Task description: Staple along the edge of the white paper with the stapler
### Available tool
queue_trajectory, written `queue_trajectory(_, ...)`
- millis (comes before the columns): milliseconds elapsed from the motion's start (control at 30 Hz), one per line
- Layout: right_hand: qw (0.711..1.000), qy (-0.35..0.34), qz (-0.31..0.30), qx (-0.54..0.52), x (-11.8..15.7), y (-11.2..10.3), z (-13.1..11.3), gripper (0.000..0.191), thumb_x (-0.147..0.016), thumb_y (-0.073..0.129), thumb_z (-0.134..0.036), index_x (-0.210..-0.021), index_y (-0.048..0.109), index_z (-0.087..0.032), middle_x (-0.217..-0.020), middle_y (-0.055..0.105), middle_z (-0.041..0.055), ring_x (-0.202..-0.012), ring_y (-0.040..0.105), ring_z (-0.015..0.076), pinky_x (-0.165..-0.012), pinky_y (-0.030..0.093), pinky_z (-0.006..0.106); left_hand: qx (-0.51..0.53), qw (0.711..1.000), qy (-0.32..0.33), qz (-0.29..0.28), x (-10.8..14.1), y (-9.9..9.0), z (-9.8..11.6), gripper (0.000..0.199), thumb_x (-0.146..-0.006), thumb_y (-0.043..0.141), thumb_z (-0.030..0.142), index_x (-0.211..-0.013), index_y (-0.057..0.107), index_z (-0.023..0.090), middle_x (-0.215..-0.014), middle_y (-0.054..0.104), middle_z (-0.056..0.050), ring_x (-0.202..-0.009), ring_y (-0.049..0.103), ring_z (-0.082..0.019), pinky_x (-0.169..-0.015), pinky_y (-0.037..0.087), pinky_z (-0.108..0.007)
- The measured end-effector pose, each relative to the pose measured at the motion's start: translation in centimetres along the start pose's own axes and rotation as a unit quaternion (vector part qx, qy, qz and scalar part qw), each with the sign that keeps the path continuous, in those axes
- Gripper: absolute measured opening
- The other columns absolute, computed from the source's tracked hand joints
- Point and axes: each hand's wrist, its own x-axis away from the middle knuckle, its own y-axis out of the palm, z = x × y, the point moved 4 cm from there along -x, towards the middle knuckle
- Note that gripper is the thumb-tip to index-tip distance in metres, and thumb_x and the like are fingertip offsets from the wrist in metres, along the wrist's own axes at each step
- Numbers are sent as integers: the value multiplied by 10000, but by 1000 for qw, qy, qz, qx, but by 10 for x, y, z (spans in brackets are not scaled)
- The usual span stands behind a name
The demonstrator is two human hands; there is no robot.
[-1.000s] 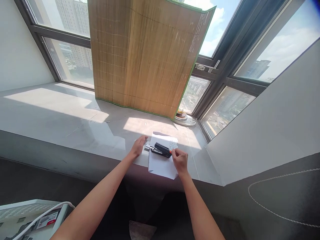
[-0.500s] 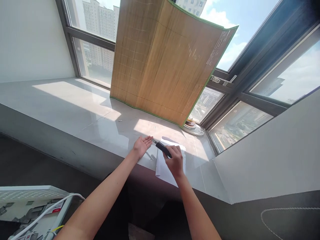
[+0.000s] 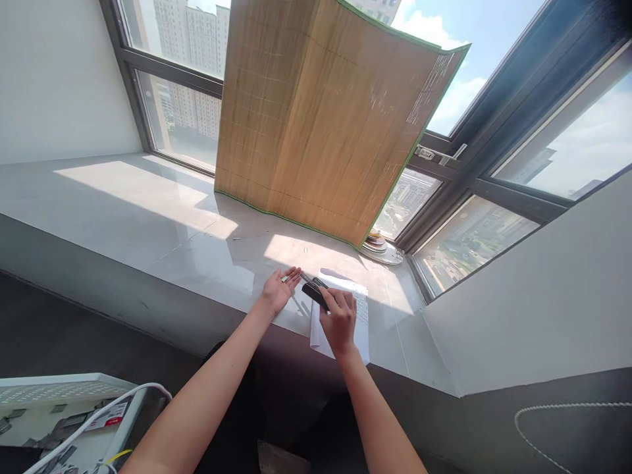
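Observation:
My right hand (image 3: 338,320) grips a black stapler (image 3: 314,295) over the sill. The stapler is spread apart, and its slim metal part points at my left fingertips. My left hand (image 3: 279,289) lies palm up with its fingers stretched out, close to the metal end. Whether a small piece rests on those fingers is too fine to make out. Beneath the stapler and my right hand lie white paper sheets (image 3: 362,332) with a printed grid, partly covered. Small thin metal bits (image 3: 305,250) lie on the sill beyond my hands.
The pale tiled sill (image 3: 187,263) runs along the windows. A bamboo mat (image 3: 316,131) with green edging stands against the glass. Stacked round plates (image 3: 382,253) sit at its lower right. A white basket (image 3: 64,380) with cables is at the lower left. A twisted cord (image 3: 567,407) hangs at right.
The stapler in my right hand has turned and now shows its two parts spread apart. My right hand has shifted slightly left. My left hand stays open in nearly the same spot.

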Motion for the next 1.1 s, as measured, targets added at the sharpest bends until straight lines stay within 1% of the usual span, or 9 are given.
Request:
queue_trajectory(100,984,155,69,-47,12,-16,23,210,-973,625,-268,-1100,788,-230,-972,731,114,-925,609,312,-847,497,443,-5,1000,-5,0,1,1,0,451,-1102,364,317,-1321,661,60,-1364,688,-251,-1290,691,-281,-1124,569,-433)
queue_trajectory(167,966,232,84,-73,25,-18,39,233,-947,688,-403,-1029,795,-212,-947,725,121,-883,625,313,-808,504,429,-17,1000,-9,0,3,3,0,462,-1104,356,326,-1307,666,50,-1395,672,-258,-1304,685,-290,-1129,561,-450)
queue_trajectory(300,948,293,62,-103,45,-12,63,342,-919,710,-528,-988,797,-205,-930,733,126,-874,650,324,-807,514,439,-53,998,-10,-12,9,7,2,499,-1115,332,353,-1332,643,29,-1506,593,-275,-1318,678,-311,-1100,569,-467)
queue_trajectory(400,953,278,71,-96,43,-15,61,366,-923,725,-537,-1048,782,-198,-977,739,148,-921,638,335,-825,524,449,-65,997,-10,-38,12,9,4,558,-1124,285,390,-1415,598,31,-1545,559,-278,-1336,666,-322,-1058,592,-472)
queue_trajectory(500,972,209,84,-64,17,-17,33,235,-987,686,-359,-1139,757,-195,-1078,722,160,-1040,606,342,-911,516,467,-62,997,-13,-49,12,8,5,608,-1126,247,423,-1481,552,35,-1511,593,-277,-1324,673,-326,-1036,603,-489)
queue_trajectory(633,990,11,-85,-110,-36,23,-23,289,-953,623,-57,-1113,775,-244,-1127,739,86,-1059,611,273,-960,516,400,-84,996,-11,-26,7,3,4,644,-1123,239,451,-1454,579,17,-1414,664,-277,-1272,701,-303,-1012,609,-443)
queue_trajectory(767,971,-85,-204,-86,-60,74,-46,208,-925,685,-57,-930,804,-227,-1071,759,83,-1038,593,261,-923,503,381,-133,990,-27,-27,4,1,0,682,-1119,196,497,-1341,675,65,-1270,748,-219,-1216,724,-287,-1036,589,-440)
queue_trajectory(933,968,-80,-220,-84,-59,93,-33,207,-907,686,-52,-821,790,-208,-982,748,88,-992,605,244,-856,497,343,-160,983,-24,-88,2,5,-5,756,-1102,205,590,-1251,736,73,-1174,781,-212,-1232,710,-310,-1100,545,-463)
queue_trajectory(1100,967,-39,-216,-130,-59,86,-29,240,-861,663,-18,-879,800,-215,-968,748,62,-926,632,220,-829,510,316,-215,975,36,-49,-1,1,-11,633,-1090,371,597,-1150,751,95,-1005,798,-162,-1083,757,-296,-914,607,-379)
